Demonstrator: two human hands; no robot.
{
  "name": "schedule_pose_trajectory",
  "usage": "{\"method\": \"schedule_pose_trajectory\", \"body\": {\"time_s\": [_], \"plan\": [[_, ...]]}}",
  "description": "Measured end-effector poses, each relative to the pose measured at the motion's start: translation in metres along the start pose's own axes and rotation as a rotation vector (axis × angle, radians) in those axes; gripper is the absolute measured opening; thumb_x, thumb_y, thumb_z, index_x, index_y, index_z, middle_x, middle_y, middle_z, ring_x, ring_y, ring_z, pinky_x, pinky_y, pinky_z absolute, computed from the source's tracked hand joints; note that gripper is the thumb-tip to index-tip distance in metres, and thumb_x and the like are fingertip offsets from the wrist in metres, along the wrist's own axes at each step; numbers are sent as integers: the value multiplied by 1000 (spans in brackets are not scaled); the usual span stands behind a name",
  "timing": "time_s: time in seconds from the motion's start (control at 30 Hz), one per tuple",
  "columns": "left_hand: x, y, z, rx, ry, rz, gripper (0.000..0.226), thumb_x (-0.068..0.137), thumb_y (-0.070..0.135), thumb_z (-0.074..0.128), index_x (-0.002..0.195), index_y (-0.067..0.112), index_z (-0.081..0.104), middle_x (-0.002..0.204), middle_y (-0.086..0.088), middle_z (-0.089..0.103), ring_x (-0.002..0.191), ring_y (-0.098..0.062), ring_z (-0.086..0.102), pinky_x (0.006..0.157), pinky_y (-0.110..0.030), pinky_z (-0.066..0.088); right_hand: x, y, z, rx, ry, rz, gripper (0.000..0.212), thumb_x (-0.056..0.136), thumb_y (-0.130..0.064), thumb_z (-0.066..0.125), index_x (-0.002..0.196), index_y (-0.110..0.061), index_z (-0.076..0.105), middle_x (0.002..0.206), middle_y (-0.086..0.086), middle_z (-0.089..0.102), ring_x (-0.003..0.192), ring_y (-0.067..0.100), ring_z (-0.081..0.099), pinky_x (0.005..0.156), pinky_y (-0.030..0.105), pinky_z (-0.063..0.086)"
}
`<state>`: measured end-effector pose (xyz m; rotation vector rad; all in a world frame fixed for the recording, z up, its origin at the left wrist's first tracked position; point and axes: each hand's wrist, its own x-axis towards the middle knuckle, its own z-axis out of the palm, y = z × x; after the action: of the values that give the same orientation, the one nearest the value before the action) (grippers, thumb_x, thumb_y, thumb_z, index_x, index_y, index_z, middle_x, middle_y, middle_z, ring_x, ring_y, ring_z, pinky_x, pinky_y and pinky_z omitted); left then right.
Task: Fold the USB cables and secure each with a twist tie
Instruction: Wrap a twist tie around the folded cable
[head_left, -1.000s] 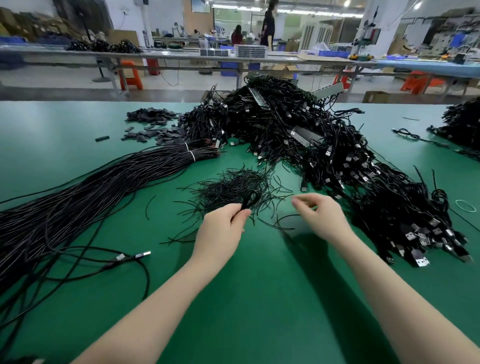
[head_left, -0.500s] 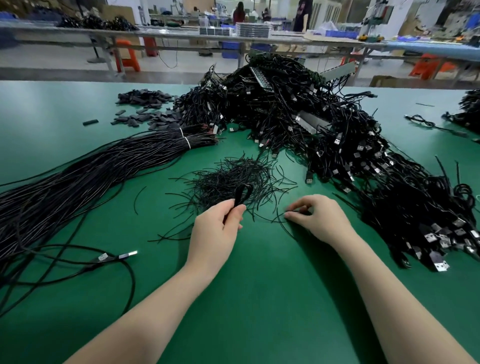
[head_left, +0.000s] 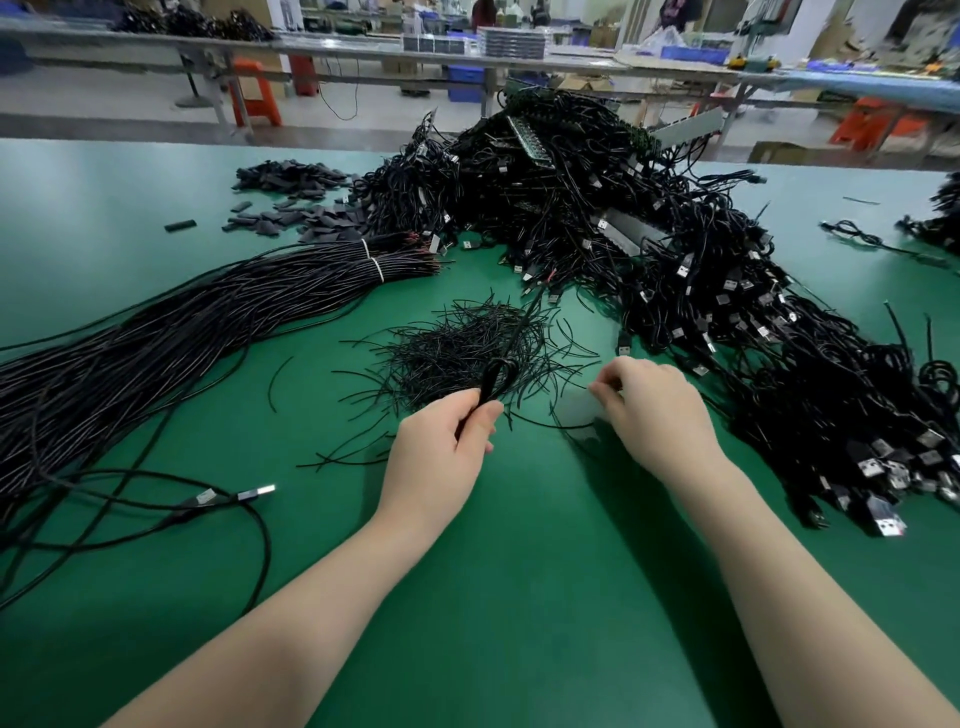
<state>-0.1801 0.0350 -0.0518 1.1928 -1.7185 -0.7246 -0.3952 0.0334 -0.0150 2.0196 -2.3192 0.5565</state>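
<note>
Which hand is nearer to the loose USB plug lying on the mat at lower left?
Left. The left hand sits right of the USB plug; the right hand is farther right, beyond it.

The table top (head_left: 519, 597) is showing a plain, even green. The folded cable (head_left: 497, 376) pinched in the left hand (head_left: 441, 457) is looking solid black, as are the loose twist ties (head_left: 457, 348) scattered beyond it. The long cable bundle (head_left: 182, 332) is running black, banded by 2 white ties (head_left: 375, 267). The big cable heap (head_left: 649, 249) is reading black, flecked with silver plugs. A silver plug (head_left: 257, 491) is glinting near left. Far stools (head_left: 254, 93) are glowing orange, and bins (head_left: 696, 54) are showing blue.
</note>
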Motion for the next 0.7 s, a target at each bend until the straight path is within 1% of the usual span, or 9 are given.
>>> {"method": "schedule_pose_trajectory", "body": {"time_s": [0.1,0.2,0.23,0.3,0.37,0.43,0.53,0.63,0.7], "plan": [[-2,1,-1,3,-9,1,31,99,35,52,77,13,58,69,3,61,66,0,63,57,-27,47,-5,-3,-9,171,60,40,14,96,-24,58,100,-13,66,98,4,69,83,22,59,72,35,50],[-3,3,-2,16,-5,-6,33,99,34,53,74,13,56,64,0,60,57,3,57,50,-23,39,-10,-18,-34,357,152,-63,4,88,-18,69,88,-22,72,82,-4,70,72,13,62,73,28,51],[-3,4,-3,13,-2,-11,34,99,33,53,72,12,53,63,0,60,57,1,58,51,-27,41,-12,-29,-44,363,111,-130,11,85,-19,72,82,-29,70,75,-11,68,68,8,61,69,25,50],[-3,6,-3,14,6,-20,35,98,31,54,68,14,48,61,1,56,62,-9,62,57,-40,47,-15,-51,-58,296,-63,-243,19,82,-22,75,74,-37,65,64,-18,61,63,-2,57,66,25,50],[-3,8,-3,49,-6,-12,33,98,31,55,67,19,48,61,3,54,66,-22,60,60,-46,46,-17,-70,-62,186,-196,-315,14,81,-25,74,75,-35,66,59,-19,56,58,-6,50,64,26,48],[-5,9,-3,87,-35,3,27,99,32,53,73,26,56,66,5,58,65,-19,56,57,-42,45,-18,-85,-61,142,-219,-350,8,83,-26,71,80,-33,68,59,-19,53,59,-4,48,64,26,45],[-6,10,-4,88,-45,4,32,99,35,51,68,40,50,67,8,58,60,-9,50,52,-31,36,-18,-92,-55,115,-154,-334,9,86,-23,65,88,-32,68,64,-13,51,71,12,54,67,29,49],[-3,10,-3,34,-49,-47,31,98,38,52,67,37,51,67,4,60,65,-14,59,60,-38,45,-17,-91,-51,96,-84,-331,9,89,-23,62,91,-31,67,72,-11,59,80,18,59,71,32,51],[-3,9,-2,19,-60,-58,27,98,38,53,71,36,55,69,6,62,68,-15,62,64,-41,49,-16,-89,-50,131,-61,-337,9,89,-23,64,90,-30,68,73,-12,62,78,16,60,72,33,52]]}}
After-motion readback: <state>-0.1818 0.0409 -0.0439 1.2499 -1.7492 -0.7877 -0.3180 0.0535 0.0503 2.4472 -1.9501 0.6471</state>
